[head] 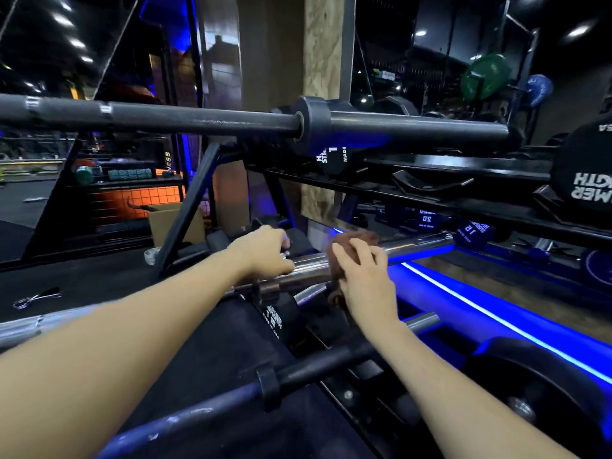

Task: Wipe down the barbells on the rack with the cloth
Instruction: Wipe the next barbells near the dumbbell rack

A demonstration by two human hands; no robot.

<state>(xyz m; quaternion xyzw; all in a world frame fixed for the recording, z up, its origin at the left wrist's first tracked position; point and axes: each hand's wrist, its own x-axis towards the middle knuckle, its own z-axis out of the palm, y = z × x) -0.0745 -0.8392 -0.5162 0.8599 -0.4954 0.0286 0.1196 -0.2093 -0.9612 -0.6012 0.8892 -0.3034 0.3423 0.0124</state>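
Note:
A chrome barbell (417, 244) lies across the middle of the black rack (195, 207). My left hand (265, 251) grips its sleeve near the collar. My right hand (364, 276) holds a brown cloth (347, 240) wrapped over the sleeve just right of the left hand. A black barbell (198, 119) rests on the top level above my hands. Another dark barbell (298, 372) lies on the lowest level, under my forearms, and a chrome sleeve end (422, 321) sticks out below my right wrist.
Black weight plates (583, 173) and dumbbells (427, 220) sit on the shelf at right. A blue light strip (496, 321) runs along the floor edge. A cardboard box (165, 223) stands behind the rack's slanted leg. A spring collar (33, 298) lies on the floor at left.

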